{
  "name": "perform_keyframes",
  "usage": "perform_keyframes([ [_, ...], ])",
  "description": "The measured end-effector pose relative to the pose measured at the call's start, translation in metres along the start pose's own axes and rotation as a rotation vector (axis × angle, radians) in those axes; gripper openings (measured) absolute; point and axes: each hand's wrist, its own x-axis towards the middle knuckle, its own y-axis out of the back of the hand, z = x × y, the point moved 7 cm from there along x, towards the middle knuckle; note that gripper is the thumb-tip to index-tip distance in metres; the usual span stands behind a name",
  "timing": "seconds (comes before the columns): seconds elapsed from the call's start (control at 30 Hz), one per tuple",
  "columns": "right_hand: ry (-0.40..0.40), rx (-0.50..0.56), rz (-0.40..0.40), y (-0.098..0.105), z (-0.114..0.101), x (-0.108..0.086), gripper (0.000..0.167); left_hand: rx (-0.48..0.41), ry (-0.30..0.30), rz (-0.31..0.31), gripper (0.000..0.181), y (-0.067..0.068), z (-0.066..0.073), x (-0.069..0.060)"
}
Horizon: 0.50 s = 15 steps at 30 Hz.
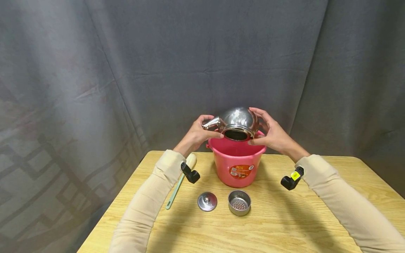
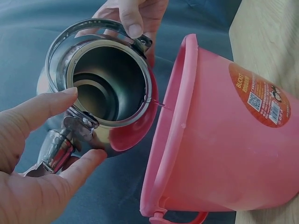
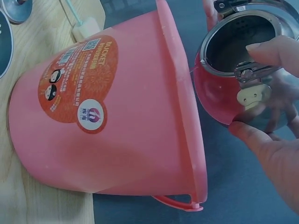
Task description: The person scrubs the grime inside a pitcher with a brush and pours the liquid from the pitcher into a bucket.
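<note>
A shiny steel teapot (image 1: 239,119) is held between both hands above a pink bucket (image 1: 235,168), tipped so its lidless round mouth faces the person and the bucket. My left hand (image 1: 198,133) grips it at the spout side, the thumb by the rim and handle hinge. On the opposite side my right hand (image 1: 271,131) holds the pot's body, thumb near the other hinge. In the left wrist view a thin trickle of water (image 2: 161,105) leaves the rim toward the bucket. The bucket's inside bottom is hidden.
On the wooden table (image 1: 284,218), in front of the bucket, lie the domed steel lid (image 1: 207,201) and a perforated strainer cup (image 1: 239,202). A brush with a pale head and green handle (image 1: 175,189) lies to the left. A grey curtain (image 1: 202,70) hangs behind.
</note>
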Motion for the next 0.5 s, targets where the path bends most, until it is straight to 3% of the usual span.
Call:
perform_keyframes([
  [0.5,0.025,-0.039,0.001,-0.0015,-0.0002,-0.0025,0.101,-0.011,0.006,-0.001,0.076,0.0004,-0.0029,-0.002],
])
